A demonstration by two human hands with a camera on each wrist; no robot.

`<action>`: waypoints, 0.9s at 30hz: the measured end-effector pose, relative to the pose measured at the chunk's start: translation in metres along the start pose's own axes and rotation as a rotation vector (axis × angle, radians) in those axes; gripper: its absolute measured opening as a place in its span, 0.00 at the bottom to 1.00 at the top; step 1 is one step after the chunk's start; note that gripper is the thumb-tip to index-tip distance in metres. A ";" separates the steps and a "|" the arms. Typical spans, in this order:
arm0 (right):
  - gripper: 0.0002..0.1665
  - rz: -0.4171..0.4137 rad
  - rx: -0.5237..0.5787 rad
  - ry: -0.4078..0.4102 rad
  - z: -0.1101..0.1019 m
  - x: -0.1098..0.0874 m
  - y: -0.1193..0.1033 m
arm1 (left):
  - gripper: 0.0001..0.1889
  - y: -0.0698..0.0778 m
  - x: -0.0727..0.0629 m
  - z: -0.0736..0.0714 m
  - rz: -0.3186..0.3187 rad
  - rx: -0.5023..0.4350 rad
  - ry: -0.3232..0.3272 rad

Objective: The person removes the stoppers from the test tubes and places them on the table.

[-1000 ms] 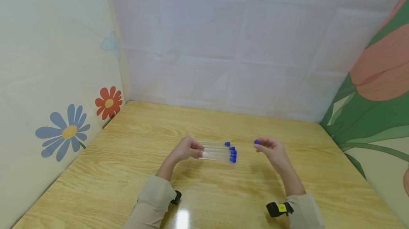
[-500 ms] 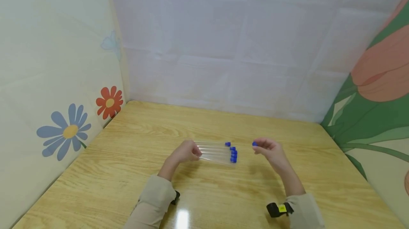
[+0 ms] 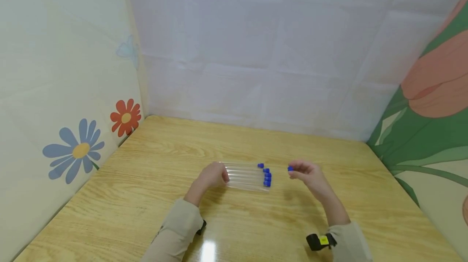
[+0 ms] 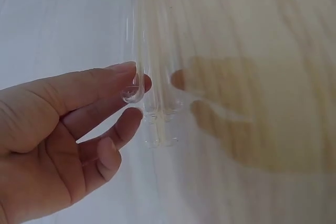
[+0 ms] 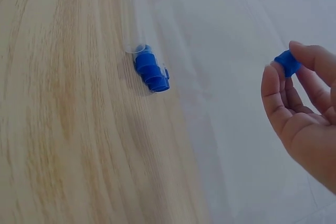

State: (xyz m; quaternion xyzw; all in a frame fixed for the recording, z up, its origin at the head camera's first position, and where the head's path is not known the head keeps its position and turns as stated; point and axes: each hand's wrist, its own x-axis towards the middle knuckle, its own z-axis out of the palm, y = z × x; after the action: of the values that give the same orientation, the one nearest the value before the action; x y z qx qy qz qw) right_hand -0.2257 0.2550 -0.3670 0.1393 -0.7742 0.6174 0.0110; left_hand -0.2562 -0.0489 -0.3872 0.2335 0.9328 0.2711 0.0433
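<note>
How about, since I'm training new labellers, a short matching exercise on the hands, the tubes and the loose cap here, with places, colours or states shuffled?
Column 1
1. Left hand
2. Right hand
3. Tubes
4. Loose cap

Column 2
A. Clear
B. Pinching, apart from the tubes
C. Blue
D. At the tubes' rounded ends

Pairs: 1-D, 2-B, 3-A, 4-C
</note>
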 end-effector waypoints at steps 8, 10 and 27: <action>0.13 -0.033 0.011 -0.042 0.002 -0.003 -0.001 | 0.09 -0.005 0.002 0.005 0.036 -0.045 -0.048; 0.13 -0.036 0.011 -0.048 0.002 -0.003 0.000 | 0.09 -0.006 0.003 0.006 0.041 -0.043 -0.043; 0.16 -0.014 0.003 -0.094 0.005 -0.002 0.003 | 0.12 -0.006 0.007 0.007 -0.025 -0.005 -0.043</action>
State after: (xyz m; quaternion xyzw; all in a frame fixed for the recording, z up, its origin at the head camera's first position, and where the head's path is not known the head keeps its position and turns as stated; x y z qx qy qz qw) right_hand -0.2240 0.2512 -0.3711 0.1735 -0.7720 0.6111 -0.0213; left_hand -0.2634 -0.0471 -0.3961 0.2272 0.9339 0.2677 0.0674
